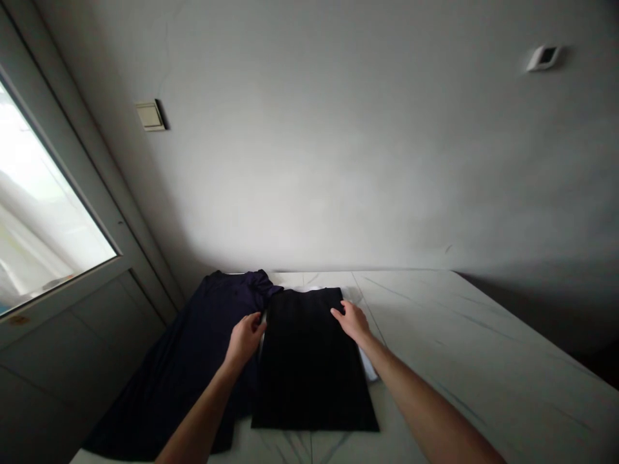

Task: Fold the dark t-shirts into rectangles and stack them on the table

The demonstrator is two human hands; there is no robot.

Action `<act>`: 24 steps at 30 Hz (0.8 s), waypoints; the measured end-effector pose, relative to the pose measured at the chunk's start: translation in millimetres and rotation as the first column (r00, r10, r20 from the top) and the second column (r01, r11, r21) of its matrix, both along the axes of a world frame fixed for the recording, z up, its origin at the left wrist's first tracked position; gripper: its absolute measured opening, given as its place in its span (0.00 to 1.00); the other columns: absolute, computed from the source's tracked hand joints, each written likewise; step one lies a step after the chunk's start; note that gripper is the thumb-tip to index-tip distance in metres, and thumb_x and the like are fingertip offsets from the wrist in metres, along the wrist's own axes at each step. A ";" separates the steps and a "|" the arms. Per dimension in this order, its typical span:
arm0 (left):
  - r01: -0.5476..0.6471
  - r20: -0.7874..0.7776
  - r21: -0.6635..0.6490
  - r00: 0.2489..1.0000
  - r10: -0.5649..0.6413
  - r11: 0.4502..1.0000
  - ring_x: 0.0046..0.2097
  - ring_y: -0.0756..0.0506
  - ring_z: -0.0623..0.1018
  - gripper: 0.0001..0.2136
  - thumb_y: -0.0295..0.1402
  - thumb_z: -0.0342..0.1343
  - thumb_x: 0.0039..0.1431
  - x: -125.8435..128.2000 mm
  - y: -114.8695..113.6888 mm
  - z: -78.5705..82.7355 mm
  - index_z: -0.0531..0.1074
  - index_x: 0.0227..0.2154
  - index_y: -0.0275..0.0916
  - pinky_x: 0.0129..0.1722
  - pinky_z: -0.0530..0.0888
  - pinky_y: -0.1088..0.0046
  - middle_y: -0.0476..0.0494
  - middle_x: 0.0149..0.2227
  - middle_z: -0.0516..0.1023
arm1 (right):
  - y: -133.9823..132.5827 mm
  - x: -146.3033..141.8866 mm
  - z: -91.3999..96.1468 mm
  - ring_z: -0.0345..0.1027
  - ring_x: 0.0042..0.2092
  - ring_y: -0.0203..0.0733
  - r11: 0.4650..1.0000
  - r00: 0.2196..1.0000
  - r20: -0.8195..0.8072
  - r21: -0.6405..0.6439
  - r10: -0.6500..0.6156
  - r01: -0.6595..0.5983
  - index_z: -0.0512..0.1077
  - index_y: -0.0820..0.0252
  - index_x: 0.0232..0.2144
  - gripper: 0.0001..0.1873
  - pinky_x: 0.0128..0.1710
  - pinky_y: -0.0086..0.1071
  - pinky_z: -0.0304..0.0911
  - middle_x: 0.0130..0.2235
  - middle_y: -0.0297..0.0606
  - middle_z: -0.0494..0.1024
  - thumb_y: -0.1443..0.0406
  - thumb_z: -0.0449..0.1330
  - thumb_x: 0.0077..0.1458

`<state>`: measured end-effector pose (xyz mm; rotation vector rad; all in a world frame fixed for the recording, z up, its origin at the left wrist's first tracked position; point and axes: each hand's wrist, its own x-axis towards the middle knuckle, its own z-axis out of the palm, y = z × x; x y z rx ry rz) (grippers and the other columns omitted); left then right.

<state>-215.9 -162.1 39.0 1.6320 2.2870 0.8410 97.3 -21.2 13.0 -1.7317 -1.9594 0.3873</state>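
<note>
A black folded garment (312, 367) lies flat on the marble-patterned table, its kind not clear from here. My left hand (245, 338) is at its upper left edge, fingers loosely bent and the thumb apart. On the opposite side, my right hand (354, 322) rests at the upper right edge, with thumb and forefinger spread over the cloth. White cloth (368, 366) peeks out from beneath the black garment on the right. To the left is a dark navy short-sleeved top (193, 361), spread out and partly behind my left forearm.
The white marble-patterned table (459, 348) stands against a grey wall (309, 142). A framed door with a glass pane (43, 212) is close on the left. The wall carries a light switch (149, 116) and a small white device (544, 58).
</note>
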 end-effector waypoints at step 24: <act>0.123 0.695 0.378 0.617 -0.369 0.918 0.27 0.51 0.64 0.15 0.50 0.56 0.62 51.9 -91.6 100.1 0.63 0.36 0.44 0.27 0.65 0.77 0.54 0.27 0.64 | -107.8 47.2 70.8 0.74 0.41 0.47 0.967 0.441 -0.870 0.134 0.219 -0.217 0.72 0.55 0.41 0.23 0.42 0.38 0.71 0.39 0.41 0.80 0.44 0.56 0.59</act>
